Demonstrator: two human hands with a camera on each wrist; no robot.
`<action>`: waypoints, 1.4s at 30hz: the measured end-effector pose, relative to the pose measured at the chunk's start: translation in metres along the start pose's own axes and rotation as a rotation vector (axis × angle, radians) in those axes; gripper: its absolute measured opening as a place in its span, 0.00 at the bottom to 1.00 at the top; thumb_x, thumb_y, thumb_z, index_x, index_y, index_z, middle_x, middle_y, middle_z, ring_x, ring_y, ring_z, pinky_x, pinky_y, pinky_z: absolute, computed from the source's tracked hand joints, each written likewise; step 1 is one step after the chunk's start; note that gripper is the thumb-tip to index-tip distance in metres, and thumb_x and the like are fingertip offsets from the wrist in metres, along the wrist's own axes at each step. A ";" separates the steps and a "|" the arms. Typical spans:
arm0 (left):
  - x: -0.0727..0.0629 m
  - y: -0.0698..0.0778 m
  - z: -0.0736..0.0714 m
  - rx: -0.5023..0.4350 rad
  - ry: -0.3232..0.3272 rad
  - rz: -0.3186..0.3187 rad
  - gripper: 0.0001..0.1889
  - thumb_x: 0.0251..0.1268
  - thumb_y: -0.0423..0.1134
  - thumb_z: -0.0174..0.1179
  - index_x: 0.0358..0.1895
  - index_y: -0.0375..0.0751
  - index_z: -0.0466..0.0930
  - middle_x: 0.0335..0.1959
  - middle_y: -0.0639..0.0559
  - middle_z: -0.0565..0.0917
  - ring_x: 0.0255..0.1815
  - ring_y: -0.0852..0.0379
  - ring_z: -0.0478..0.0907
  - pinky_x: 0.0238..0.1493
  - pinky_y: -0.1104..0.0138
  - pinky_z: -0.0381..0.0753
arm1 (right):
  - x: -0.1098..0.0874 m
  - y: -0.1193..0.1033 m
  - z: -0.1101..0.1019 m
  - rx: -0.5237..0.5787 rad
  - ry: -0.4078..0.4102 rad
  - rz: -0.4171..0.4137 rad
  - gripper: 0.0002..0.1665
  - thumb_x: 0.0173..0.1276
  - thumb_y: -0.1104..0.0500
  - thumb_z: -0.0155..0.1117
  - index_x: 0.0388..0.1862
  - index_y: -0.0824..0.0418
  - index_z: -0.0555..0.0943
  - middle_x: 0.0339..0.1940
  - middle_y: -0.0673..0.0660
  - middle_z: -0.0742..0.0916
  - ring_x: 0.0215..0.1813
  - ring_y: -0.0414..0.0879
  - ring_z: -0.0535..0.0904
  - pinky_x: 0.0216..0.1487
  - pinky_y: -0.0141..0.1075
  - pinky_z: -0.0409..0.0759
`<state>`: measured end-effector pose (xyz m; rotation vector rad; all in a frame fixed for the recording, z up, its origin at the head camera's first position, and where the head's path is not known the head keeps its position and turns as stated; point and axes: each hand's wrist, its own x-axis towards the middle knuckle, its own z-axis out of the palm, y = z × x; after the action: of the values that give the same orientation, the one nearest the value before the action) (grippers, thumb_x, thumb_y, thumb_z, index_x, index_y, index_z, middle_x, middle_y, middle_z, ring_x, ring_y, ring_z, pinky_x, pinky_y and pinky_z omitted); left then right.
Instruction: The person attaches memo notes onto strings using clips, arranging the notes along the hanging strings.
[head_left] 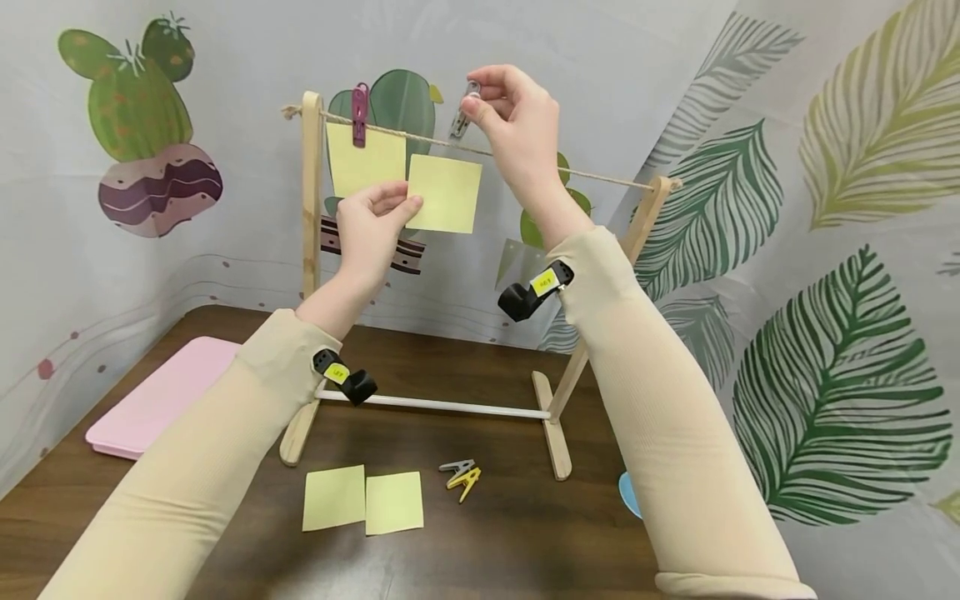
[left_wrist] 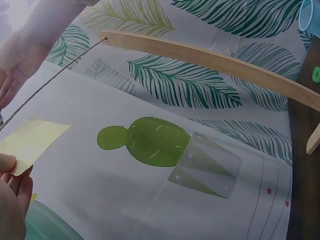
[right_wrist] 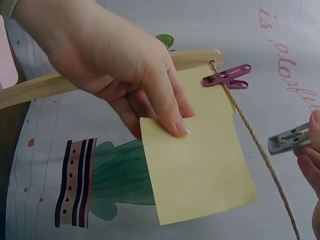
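My left hand (head_left: 372, 225) pinches a yellow sticky note (head_left: 444, 193) by its left edge, thumb in front, just below the rope (head_left: 600, 177). Above the rope, my right hand (head_left: 517, 125) pinches a grey clothespin (head_left: 464, 110), its tip pointing down toward the rope; the right wrist view shows this clothespin (right_wrist: 289, 139) beside the rope. Near the left post, a purple clothespin (head_left: 360, 115) fastens another sticky note (head_left: 366, 158) to the rope. The held note partly overlaps that hanging note in the right wrist view.
The rope runs between two posts of a wooden stand (head_left: 311, 192). Two sticky notes (head_left: 334, 498) lie side by side on the table (head_left: 525, 533), with a grey clothespin (head_left: 455, 466) and a yellow clothespin (head_left: 467, 482) to their right. A pink case (head_left: 168, 387) lies at left, a blue item (head_left: 628, 493) at right.
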<state>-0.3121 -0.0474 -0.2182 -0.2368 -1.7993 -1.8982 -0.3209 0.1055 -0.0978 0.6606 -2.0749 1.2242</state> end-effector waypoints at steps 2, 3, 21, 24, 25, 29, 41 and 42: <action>0.001 0.000 0.001 -0.006 0.009 0.001 0.16 0.62 0.38 0.67 0.51 0.34 0.84 0.49 0.40 0.87 0.47 0.61 0.83 0.44 0.74 0.77 | 0.000 -0.001 0.001 -0.022 0.007 -0.008 0.16 0.65 0.60 0.68 0.50 0.65 0.83 0.38 0.55 0.86 0.40 0.40 0.85 0.50 0.27 0.80; 0.001 -0.001 0.001 -0.010 0.011 0.001 0.16 0.62 0.38 0.67 0.51 0.34 0.84 0.49 0.40 0.87 0.47 0.61 0.83 0.44 0.74 0.78 | 0.000 -0.001 0.001 -0.033 0.009 -0.010 0.15 0.65 0.60 0.68 0.48 0.65 0.83 0.38 0.56 0.86 0.39 0.39 0.85 0.49 0.27 0.79; 0.002 0.000 0.003 -0.010 0.012 -0.014 0.18 0.64 0.39 0.66 0.54 0.33 0.82 0.51 0.38 0.85 0.52 0.58 0.82 0.51 0.71 0.80 | -0.003 -0.002 0.009 -0.197 -0.086 0.040 0.10 0.67 0.59 0.67 0.44 0.63 0.85 0.33 0.51 0.86 0.32 0.36 0.81 0.41 0.25 0.77; 0.002 0.000 0.003 -0.011 0.013 -0.011 0.18 0.64 0.38 0.66 0.54 0.33 0.82 0.51 0.38 0.85 0.51 0.58 0.82 0.50 0.72 0.80 | -0.002 -0.001 0.009 -0.224 -0.129 0.047 0.11 0.68 0.59 0.66 0.45 0.63 0.85 0.34 0.52 0.87 0.32 0.35 0.81 0.40 0.25 0.76; 0.002 0.000 0.003 -0.011 0.012 -0.010 0.18 0.64 0.38 0.66 0.54 0.33 0.82 0.51 0.38 0.85 0.51 0.59 0.82 0.50 0.72 0.80 | -0.002 -0.001 0.009 -0.229 -0.142 0.045 0.11 0.68 0.59 0.66 0.46 0.63 0.85 0.35 0.53 0.87 0.32 0.35 0.81 0.40 0.25 0.76; 0.002 -0.002 0.003 -0.012 0.015 -0.002 0.18 0.64 0.38 0.66 0.53 0.33 0.82 0.50 0.37 0.85 0.50 0.58 0.82 0.49 0.72 0.80 | -0.002 0.000 0.009 -0.258 -0.181 0.045 0.13 0.69 0.59 0.65 0.49 0.63 0.85 0.40 0.56 0.89 0.35 0.37 0.83 0.40 0.25 0.77; 0.003 -0.005 0.001 -0.012 0.009 0.017 0.18 0.64 0.39 0.66 0.54 0.34 0.82 0.51 0.38 0.85 0.52 0.58 0.82 0.51 0.70 0.80 | -0.004 -0.003 0.005 -0.296 -0.248 0.080 0.21 0.69 0.53 0.65 0.57 0.61 0.82 0.50 0.56 0.89 0.48 0.41 0.85 0.49 0.27 0.80; 0.003 -0.005 0.001 -0.014 0.008 0.019 0.19 0.64 0.39 0.66 0.55 0.34 0.82 0.51 0.38 0.85 0.52 0.57 0.82 0.52 0.70 0.80 | -0.005 -0.003 0.006 -0.292 -0.240 0.078 0.22 0.69 0.53 0.65 0.58 0.61 0.82 0.51 0.56 0.88 0.49 0.41 0.86 0.49 0.27 0.80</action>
<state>-0.3176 -0.0473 -0.2209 -0.2503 -1.7734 -1.8966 -0.3174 0.0995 -0.1015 0.6178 -2.4378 0.8902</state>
